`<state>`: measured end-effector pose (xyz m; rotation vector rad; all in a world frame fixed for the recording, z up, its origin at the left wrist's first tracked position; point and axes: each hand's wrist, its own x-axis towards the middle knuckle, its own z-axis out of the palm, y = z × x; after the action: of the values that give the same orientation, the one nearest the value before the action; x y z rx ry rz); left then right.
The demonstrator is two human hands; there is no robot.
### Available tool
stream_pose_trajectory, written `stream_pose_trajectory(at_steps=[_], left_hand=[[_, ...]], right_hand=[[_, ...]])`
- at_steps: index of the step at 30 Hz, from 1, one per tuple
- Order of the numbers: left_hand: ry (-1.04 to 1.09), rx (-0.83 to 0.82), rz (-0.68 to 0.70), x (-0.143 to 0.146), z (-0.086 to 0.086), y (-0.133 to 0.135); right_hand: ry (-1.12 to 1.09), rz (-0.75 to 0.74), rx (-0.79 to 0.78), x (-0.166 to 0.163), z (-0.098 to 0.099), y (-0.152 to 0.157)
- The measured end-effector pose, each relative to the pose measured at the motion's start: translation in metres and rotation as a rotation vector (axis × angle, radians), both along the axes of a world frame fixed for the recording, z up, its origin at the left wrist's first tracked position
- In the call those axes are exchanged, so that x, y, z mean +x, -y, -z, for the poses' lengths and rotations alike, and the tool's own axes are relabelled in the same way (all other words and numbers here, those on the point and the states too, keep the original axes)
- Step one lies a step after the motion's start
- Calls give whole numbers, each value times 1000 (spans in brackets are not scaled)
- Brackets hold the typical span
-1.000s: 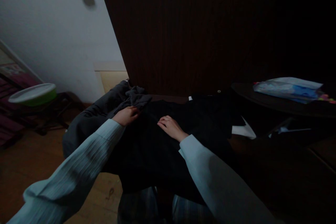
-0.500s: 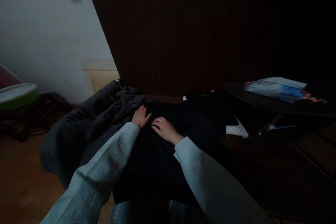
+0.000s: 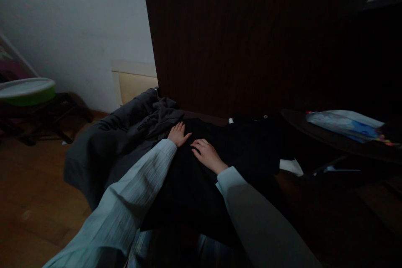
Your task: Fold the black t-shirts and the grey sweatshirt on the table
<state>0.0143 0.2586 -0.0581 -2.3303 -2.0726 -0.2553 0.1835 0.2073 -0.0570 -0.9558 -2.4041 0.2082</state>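
My left hand [image 3: 178,133] lies flat with fingers stretched out on a black garment [image 3: 201,184] spread in front of me, at its left edge beside a grey garment [image 3: 125,134]. My right hand [image 3: 207,154] rests palm down on the black garment just to the right, fingers slightly bent, holding nothing. Both arms wear pale ribbed sleeves. The room is dim, and the black cloth's folds are hard to make out.
A dark wooden panel [image 3: 245,37] stands behind the clothes. A dark round table [image 3: 329,134] at the right carries a blue-and-white plastic bag [image 3: 345,122]. A green-rimmed round tray [image 3: 25,91] sits on a stand at the left. Wooden floor [image 3: 37,192] shows at lower left.
My left hand let go of the grey garment, moved right and opened flat on the black cloth beside my right hand. The right hand has hardly moved. The view has shifted sideways.
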Motion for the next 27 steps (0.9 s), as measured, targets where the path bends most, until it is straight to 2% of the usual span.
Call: stream_pose_trajectory(at_steps=[7,13,19,21,23,25,27], left_hand=[[-63,-25,7,-10,-5,-2],[-42,-68,-17,-37,-4,-12],[-1,-96,10,-64,4,-25],[-8,-106,6,-65,5,-27],[-17,-130,-7,-64,5,-26],[-24,-148,-21,-61,2,-25],[-29,-148,-24,-58,-2,-22]], right_hand=[[36,22,43,-14,2,-1],[82,3,46,-34,1,-9],[111,-78,-52,-45,-7,-21],[88,-102,-100,-32,-14,-24],[37,-41,-114,-4,-23,-25],[-24,112,-101,40,-32,-24],[-75,326,-69,94,-39,-23]])
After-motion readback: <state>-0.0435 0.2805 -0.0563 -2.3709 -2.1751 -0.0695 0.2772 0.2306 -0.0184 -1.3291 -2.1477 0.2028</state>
